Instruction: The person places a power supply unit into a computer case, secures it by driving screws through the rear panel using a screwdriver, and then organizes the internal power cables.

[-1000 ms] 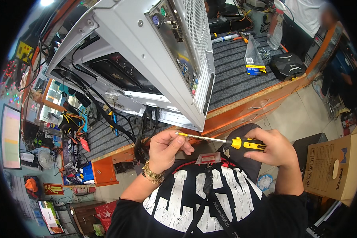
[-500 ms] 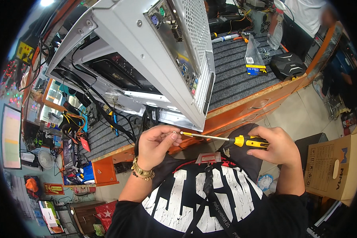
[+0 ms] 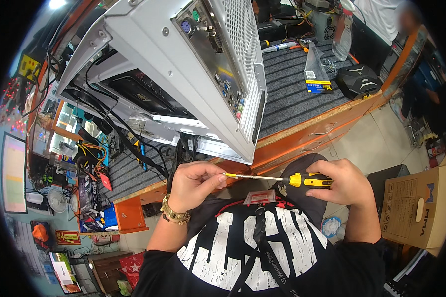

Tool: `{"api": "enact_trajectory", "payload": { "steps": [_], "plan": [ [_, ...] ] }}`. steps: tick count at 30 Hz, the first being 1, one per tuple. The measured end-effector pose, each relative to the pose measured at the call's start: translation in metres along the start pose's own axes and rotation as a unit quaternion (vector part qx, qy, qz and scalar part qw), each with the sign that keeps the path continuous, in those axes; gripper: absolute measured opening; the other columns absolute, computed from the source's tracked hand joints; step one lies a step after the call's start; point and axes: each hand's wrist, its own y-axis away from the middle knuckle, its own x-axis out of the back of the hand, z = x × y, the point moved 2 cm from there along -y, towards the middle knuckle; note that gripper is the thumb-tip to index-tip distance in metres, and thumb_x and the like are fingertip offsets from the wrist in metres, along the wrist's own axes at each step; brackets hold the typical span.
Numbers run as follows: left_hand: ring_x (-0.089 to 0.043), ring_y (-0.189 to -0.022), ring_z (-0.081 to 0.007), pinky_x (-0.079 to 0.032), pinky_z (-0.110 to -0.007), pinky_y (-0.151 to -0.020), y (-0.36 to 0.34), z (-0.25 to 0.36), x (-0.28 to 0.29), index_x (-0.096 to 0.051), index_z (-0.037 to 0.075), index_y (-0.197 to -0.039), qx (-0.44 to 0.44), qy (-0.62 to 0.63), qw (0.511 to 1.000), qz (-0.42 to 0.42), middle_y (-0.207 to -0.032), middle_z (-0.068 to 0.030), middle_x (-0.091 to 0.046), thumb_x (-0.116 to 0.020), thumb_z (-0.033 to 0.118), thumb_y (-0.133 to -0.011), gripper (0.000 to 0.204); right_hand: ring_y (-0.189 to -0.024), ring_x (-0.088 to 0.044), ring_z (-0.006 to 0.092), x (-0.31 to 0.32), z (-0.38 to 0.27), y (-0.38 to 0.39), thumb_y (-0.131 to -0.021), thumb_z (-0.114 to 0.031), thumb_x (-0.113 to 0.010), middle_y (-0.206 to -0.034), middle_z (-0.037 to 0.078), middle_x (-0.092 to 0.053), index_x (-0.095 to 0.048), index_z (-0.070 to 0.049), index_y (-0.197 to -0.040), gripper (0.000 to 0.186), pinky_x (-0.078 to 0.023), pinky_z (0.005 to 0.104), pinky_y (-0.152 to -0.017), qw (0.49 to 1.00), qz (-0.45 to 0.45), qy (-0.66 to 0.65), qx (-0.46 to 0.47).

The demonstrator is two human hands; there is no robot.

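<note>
My right hand [image 3: 343, 183] grips the yellow-and-black handle of a screwdriver [image 3: 302, 179], its long shaft held level toward the left. At its tip my left hand [image 3: 198, 183] has thumb and forefinger pinched together; whatever small thing they hold is hard to make out. Just above both hands, a white computer case [image 3: 218, 129] lies open on the bench, showing a port panel, a black card inside and dark cables [image 3: 134, 146] hanging out of it.
On the grey ribbed mat [image 3: 292, 114] are a clear bag [image 3: 314, 74], a black box [image 3: 358, 80], pliers and a spray bottle [image 3: 343, 34]. A cardboard box [image 3: 406, 208] stands at lower right, a small fan [image 3: 57, 198] at left. Another person [image 3: 384, 15] is at upper right.
My left hand shifted leftward, then slightly down, with its fingertips staying at the screwdriver's tip. The screwdriver has dipped a little, and the case appears slightly further left in view.
</note>
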Motion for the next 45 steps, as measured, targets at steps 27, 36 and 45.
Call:
{"api": "enact_trajectory", "payload": {
  "steps": [27, 36, 45],
  "plan": [
    [-0.078, -0.081, -0.0142, -0.067, -0.027, -0.072, -0.008, 0.012, -0.018, -0.073, -0.007, -0.105, -0.043, -0.010, 0.997, -0.056, -0.093, -0.0107, -0.078, -0.071, -0.002, -0.102, 0.006, -0.074, -0.072, 0.0381, 0.004, -0.002, 0.002, -0.081, -0.028, -0.093, -0.080, 0.014, -0.073, -0.068, -0.010, -0.109, 0.042, -0.055, 0.0440, -0.063, 0.999, -0.032, -0.034, -0.009],
    [-0.077, -0.082, -0.0140, -0.066, -0.028, -0.071, -0.013, 0.012, -0.018, -0.074, -0.005, -0.104, -0.030, -0.003, 0.997, -0.073, -0.092, -0.0097, -0.078, -0.078, 0.001, -0.097, 0.010, -0.074, -0.072, 0.0380, 0.005, 0.002, 0.003, -0.081, -0.027, -0.094, -0.079, 0.013, -0.073, -0.068, -0.010, -0.109, 0.042, -0.055, 0.0441, -0.063, 0.999, -0.033, -0.033, -0.009],
    [-0.073, -0.075, -0.0117, -0.056, -0.024, -0.065, -0.021, 0.029, -0.022, -0.077, -0.001, -0.096, -0.064, -0.138, 0.985, -0.077, -0.087, -0.0068, -0.078, -0.084, 0.007, -0.093, 0.011, -0.073, -0.072, 0.0384, 0.003, 0.000, 0.001, -0.081, -0.027, -0.094, -0.079, 0.013, -0.072, -0.068, -0.010, -0.109, 0.042, -0.054, 0.0444, -0.063, 0.999, -0.031, -0.031, -0.001]
  ]
}}
